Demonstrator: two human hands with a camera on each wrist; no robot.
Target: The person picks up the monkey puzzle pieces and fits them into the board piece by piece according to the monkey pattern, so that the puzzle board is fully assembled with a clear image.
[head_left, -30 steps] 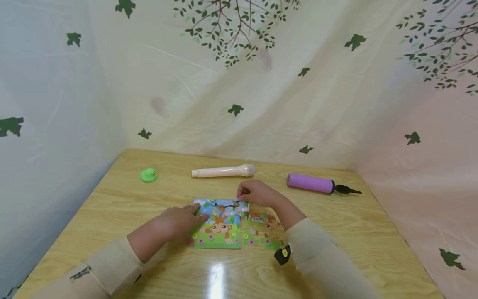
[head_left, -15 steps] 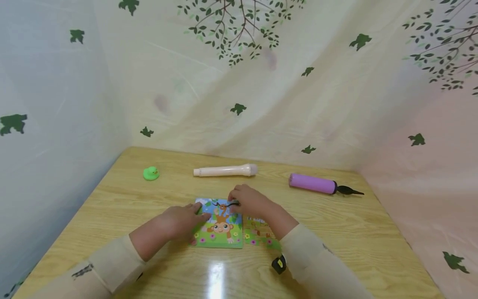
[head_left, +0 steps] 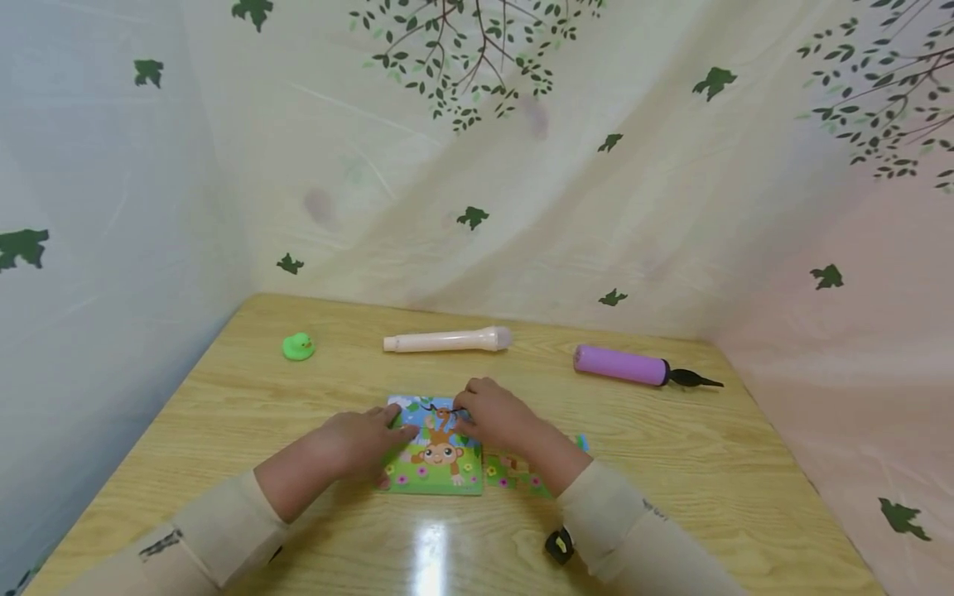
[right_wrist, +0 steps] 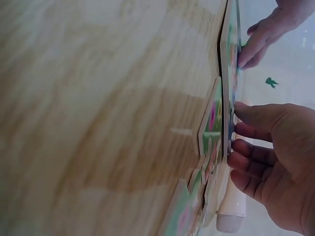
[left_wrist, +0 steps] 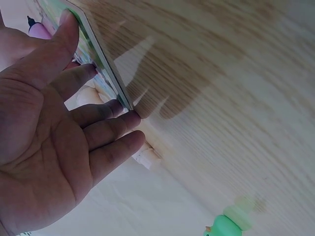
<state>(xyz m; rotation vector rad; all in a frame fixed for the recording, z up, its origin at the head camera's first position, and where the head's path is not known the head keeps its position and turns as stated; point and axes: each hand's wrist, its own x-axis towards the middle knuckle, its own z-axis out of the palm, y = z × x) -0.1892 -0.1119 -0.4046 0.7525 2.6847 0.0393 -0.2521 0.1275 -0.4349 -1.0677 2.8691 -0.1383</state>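
Note:
A jigsaw puzzle board with a monkey hanging from a branch lies flat on the wooden table. My left hand rests on its left side with fingers spread; in the left wrist view the thumb lies over the board's edge. My right hand is at the upper right corner of the board. In the right wrist view its thumb and bent fingers touch the picture and its edge, with no loose piece showing between them. Several loose puzzle pieces lie right of the board, partly hidden under my right forearm.
Behind the board lies a pale pink toy microphone. A green rubber duck sits at the back left, and a purple hand pump with a black nozzle at the back right. A small black device is by my right sleeve.
My right hand has moved left and down from above the upper right corner onto the board. The piece that stuck out there no longer shows. My left hand stays in place.

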